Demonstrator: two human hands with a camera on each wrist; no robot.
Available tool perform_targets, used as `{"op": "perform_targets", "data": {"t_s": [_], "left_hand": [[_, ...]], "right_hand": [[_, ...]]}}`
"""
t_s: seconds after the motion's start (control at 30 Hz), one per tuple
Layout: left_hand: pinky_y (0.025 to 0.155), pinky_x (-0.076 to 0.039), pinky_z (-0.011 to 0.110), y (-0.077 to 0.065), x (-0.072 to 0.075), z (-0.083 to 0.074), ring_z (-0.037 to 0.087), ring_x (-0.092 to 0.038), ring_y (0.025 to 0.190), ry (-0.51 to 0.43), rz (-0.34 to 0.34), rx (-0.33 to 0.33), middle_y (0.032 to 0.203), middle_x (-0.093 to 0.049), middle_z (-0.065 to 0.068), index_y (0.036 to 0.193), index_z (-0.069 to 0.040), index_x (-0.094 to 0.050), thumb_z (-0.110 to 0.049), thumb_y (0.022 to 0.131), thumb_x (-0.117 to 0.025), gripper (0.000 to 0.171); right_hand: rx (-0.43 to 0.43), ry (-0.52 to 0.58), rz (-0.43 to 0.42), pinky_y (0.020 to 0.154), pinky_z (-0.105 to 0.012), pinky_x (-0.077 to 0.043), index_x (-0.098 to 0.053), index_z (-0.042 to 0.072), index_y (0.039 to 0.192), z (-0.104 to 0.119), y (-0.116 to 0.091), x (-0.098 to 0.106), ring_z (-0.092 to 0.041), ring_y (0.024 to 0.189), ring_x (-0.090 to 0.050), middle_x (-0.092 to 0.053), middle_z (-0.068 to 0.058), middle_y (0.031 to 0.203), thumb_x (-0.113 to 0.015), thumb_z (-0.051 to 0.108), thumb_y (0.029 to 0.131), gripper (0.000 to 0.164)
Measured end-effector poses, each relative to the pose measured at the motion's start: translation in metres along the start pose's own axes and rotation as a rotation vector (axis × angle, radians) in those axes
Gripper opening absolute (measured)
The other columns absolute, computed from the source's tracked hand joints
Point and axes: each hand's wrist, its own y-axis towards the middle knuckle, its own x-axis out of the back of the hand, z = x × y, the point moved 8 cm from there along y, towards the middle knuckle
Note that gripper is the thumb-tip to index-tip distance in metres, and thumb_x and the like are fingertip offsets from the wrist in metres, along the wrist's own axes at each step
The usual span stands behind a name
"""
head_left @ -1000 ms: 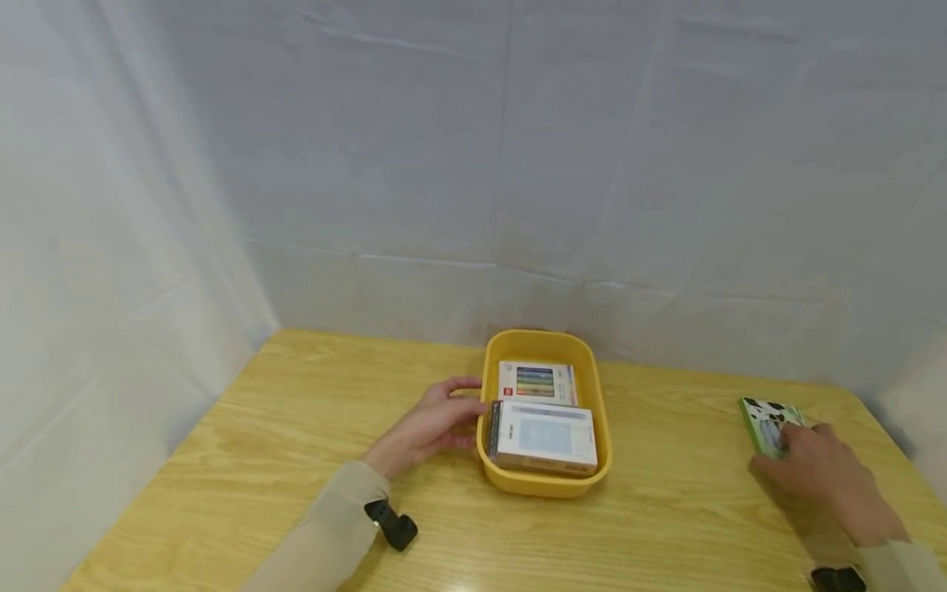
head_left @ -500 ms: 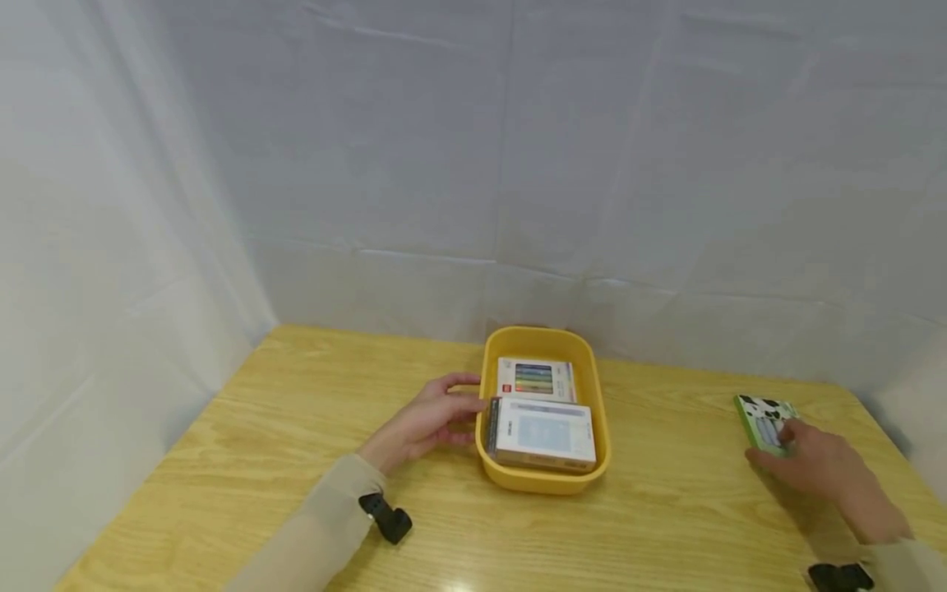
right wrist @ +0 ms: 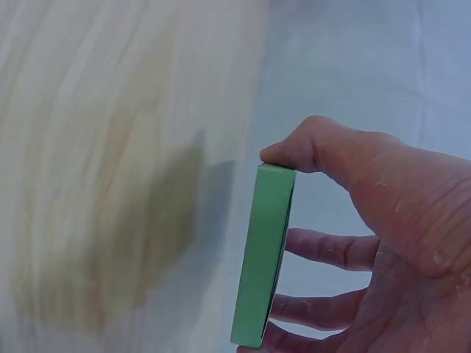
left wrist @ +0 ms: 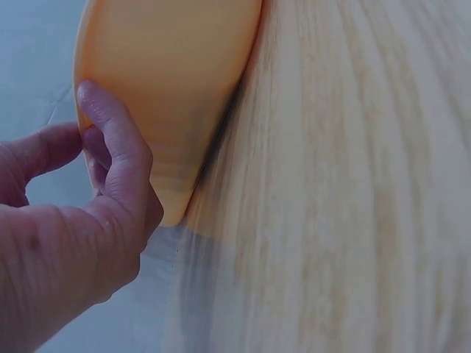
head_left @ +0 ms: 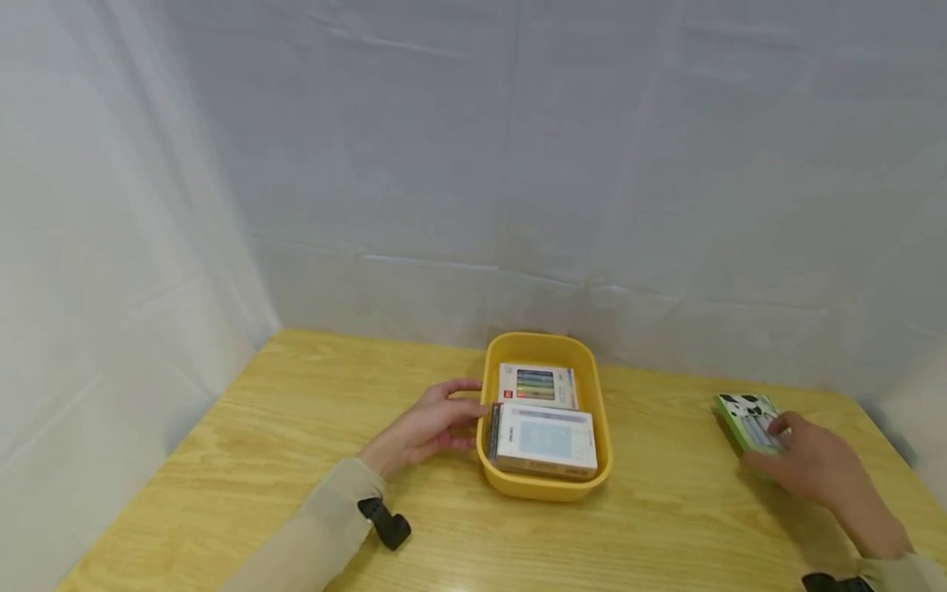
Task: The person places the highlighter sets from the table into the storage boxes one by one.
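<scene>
My left hand (head_left: 429, 423) holds the left rim of a yellow plastic basket (head_left: 547, 490). In the left wrist view, the thumb and fingers bend around the basket's edge (left wrist: 169, 73). My right hand (head_left: 814, 460) grips a small flat box (head_left: 743, 421) with green sides, a black-and-white cow-spot print and a window showing pale sticks. Seen from the right wrist, the thumb presses one end of the green side (right wrist: 263, 257) and fingers support the other end. The box is raised off the table, its shadow apart from it. Inside the basket lie a white box with a colourful window (head_left: 536, 385) and a larger white box (head_left: 546, 440).
A dark-edged case (head_left: 494, 432) stands along the basket's left inner wall. The wood-grain table (head_left: 333, 395) spreads on both sides of the basket. White sheeting (head_left: 444, 296) hangs behind the table's back edge.
My right hand has lifted the cow-print box from the table and shifted it slightly left. The left hand and basket stay in place.
</scene>
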Motion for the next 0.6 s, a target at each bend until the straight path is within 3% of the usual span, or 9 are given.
{"op": "perform_targets", "data": {"t_s": [0.1, 0.3, 0.43, 0.6], "left_hand": [[0.07, -0.059, 0.028, 0.0, 0.0, 0.0, 0.017, -0.067, 0.1, -0.005, -0.006, -0.005, 0.136, -0.063, 0.02, 0.149, -0.005, -0.041, -0.012, 0.098, -0.064, 0.057], [0.07, -0.059, 0.028, -0.002, -0.001, -0.001, 0.019, -0.067, 0.102, 0.01, -0.029, -0.013, 0.133, -0.064, 0.019, 0.148, -0.006, -0.042, -0.012, 0.098, -0.064, 0.055], [0.07, -0.058, 0.028, -0.003, -0.003, -0.001, 0.02, -0.066, 0.103, 0.01, -0.03, -0.007, 0.13, -0.065, 0.018, 0.147, -0.007, -0.042, -0.012, 0.097, -0.064, 0.055], [0.069, -0.058, 0.027, -0.003, -0.002, -0.004, 0.019, -0.066, 0.102, 0.001, -0.026, -0.016, 0.128, -0.065, 0.018, 0.148, -0.006, -0.041, -0.011, 0.097, -0.064, 0.056]], "right_hand": [[0.024, -0.004, -0.065, 0.069, -0.051, -0.05, -0.052, -0.011, 0.122, 0.014, -0.003, 0.009, -0.043, 0.089, -0.063, -0.063, -0.036, 0.109, -0.073, 0.052, 0.089, 0.074], [0.1, 0.001, -0.28, 0.076, -0.064, -0.045, -0.052, -0.006, 0.126, 0.05, -0.022, 0.026, -0.056, 0.099, -0.056, -0.061, -0.039, 0.113, -0.077, 0.042, 0.085, 0.068], [0.152, 0.032, -0.39, 0.084, -0.069, -0.039, -0.055, -0.003, 0.126, 0.077, -0.031, 0.034, -0.058, 0.101, -0.055, -0.054, -0.043, 0.124, -0.08, 0.037, 0.083, 0.064], [0.261, 0.063, -0.517, 0.092, -0.07, -0.035, -0.06, -0.003, 0.121, 0.114, -0.036, 0.043, -0.056, 0.11, -0.052, -0.055, -0.038, 0.125, -0.085, 0.029, 0.077, 0.06]]}}
